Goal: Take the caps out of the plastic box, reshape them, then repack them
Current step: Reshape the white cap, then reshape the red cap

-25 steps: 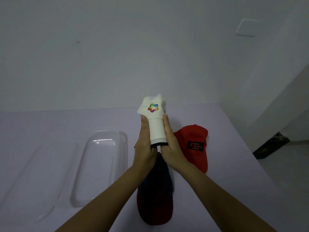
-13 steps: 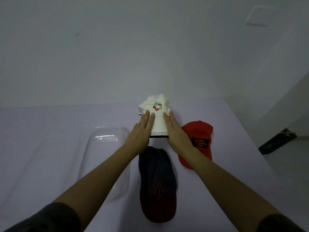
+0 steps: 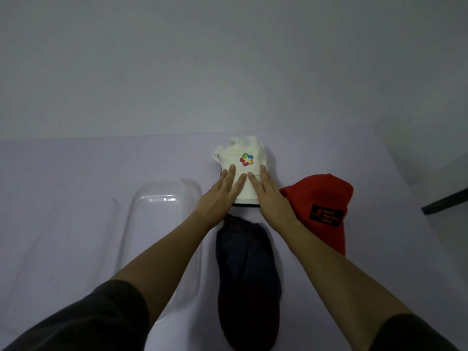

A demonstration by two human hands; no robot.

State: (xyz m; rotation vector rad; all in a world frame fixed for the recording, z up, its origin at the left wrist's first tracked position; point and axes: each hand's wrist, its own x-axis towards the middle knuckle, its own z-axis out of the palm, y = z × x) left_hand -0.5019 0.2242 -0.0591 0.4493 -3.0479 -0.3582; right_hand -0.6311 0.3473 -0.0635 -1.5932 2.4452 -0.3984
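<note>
Both the left hand [image 3: 219, 196] and right hand [image 3: 269, 198] lie flat, fingers straight, pressing the brim of a white cap [image 3: 244, 158] on the table [image 3: 76, 173] beside the clear plastic box [image 3: 154, 224]; soft and light, its crumpled crown looks best lifted by the stiffer brim.

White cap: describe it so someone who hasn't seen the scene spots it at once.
On the pale purple table, three caps lie right of the clear plastic box. The white cap is the farthest, with the left hand and right hand flat on it. It alone is white with a multicoloured logo; the red cap lies to its right, the dark cap nearer.
</note>
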